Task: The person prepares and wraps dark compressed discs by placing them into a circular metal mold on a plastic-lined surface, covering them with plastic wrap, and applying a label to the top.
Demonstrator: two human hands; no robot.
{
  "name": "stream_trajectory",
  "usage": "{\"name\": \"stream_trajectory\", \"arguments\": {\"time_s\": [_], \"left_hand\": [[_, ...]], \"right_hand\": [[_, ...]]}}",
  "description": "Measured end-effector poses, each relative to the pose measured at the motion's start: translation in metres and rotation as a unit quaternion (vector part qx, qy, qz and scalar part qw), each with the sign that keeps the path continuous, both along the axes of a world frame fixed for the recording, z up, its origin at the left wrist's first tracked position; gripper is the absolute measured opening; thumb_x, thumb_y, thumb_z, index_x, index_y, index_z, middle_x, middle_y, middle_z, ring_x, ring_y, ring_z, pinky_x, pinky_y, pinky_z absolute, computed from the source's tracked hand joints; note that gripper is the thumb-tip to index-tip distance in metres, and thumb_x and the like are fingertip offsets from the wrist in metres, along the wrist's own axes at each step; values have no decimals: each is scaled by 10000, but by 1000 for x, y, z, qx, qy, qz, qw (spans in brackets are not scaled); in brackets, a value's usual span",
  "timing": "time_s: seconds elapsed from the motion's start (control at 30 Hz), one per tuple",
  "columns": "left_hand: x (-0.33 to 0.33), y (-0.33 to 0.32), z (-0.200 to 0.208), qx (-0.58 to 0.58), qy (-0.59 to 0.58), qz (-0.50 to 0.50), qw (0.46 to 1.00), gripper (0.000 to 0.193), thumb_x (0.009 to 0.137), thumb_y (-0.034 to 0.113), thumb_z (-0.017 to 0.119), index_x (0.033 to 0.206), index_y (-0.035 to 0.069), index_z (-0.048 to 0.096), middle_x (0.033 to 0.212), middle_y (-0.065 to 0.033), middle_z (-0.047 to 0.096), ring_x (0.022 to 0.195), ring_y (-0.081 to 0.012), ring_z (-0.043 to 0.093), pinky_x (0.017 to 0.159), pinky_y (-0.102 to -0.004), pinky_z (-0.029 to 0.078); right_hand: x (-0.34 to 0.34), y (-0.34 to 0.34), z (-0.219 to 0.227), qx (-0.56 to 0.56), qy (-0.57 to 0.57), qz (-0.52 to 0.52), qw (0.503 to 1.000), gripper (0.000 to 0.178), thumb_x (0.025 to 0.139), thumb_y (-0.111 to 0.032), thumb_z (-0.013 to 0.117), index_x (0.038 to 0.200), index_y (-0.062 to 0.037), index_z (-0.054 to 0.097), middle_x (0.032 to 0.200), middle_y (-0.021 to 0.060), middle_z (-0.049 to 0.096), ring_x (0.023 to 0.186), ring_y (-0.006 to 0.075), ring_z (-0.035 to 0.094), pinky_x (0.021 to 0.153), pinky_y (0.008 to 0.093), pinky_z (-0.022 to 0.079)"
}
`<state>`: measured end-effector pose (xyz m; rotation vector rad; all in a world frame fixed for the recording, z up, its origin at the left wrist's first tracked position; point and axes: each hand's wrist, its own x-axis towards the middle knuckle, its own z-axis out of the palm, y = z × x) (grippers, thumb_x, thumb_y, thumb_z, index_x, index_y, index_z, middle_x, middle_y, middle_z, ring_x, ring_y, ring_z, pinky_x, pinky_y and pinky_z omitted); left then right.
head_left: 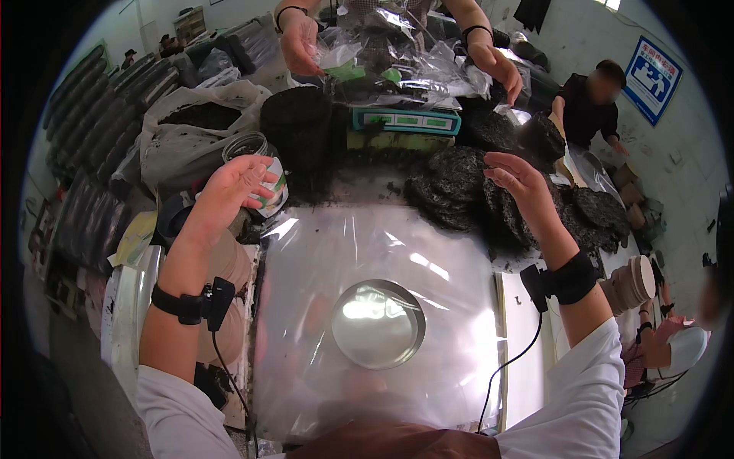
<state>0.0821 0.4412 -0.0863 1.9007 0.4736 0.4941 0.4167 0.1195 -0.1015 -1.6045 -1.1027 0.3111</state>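
Observation:
My left hand (238, 183) is raised at the left, fingers apart, in front of a clear jar (277, 200) with a white and green label; I cannot tell whether it touches the jar. On the right my right hand (524, 183) is held up with its fingers stretched out and nothing in them. It is nearest to a pile of dark, flat round cakes (451, 191). Between my forearms a round, shallow metal ring (418, 325) lies on a sheet of clear, shiny plastic (306, 268). Neither hand touches the ring.
Across the table another person's hands (300, 44) are at clear plastic bags (428, 73) above a teal digital scale (405, 121). A white sack of dark material (172, 157) stands at left. Round boards (634, 279) are stacked at right. Another person (592, 107) is behind.

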Motion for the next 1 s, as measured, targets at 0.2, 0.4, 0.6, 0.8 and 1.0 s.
{"name": "stream_trajectory", "arguments": {"time_s": [0.2,0.4,0.6,0.8,1.0], "left_hand": [[-9,-15,-14,240,-167,61,954,282,939,172,615,1172,13,602,980,-89,647,813,-167,610,739,-277,485],[-71,-144,34,670,-270,-55,689,245,899,134,595,1136,72,595,920,-88,610,724,-224,587,617,-356,472],[-53,-140,21,661,-287,-89,688,281,919,160,572,1165,23,572,950,-114,615,756,-232,584,649,-358,469],[-75,-137,58,653,-277,-52,703,332,940,186,549,1195,-27,549,981,-139,621,789,-239,581,681,-361,466],[-48,-89,48,470,-228,129,843,463,934,232,610,1275,-58,493,1099,-190,609,925,-252,598,795,-351,482]], "right_hand": [[17,19,-10,61,-159,-74,983,381,943,-133,625,1308,-35,572,1272,94,622,1189,192,579,979,307,460],[-9,81,28,37,-233,-83,968,411,936,-155,627,1315,-15,557,1274,115,616,1164,183,590,968,298,462],[4,138,-7,8,-329,-136,934,741,815,-385,767,1381,-21,457,1251,177,616,1135,287,606,944,358,479],[-8,207,-11,76,-251,-173,949,777,747,-365,818,1353,-57,443,1114,227,646,996,388,649,857,428,514],[-86,174,-18,128,-364,41,922,232,804,-142,685,1019,-96,609,933,69,666,769,281,659,665,385,523]]}}
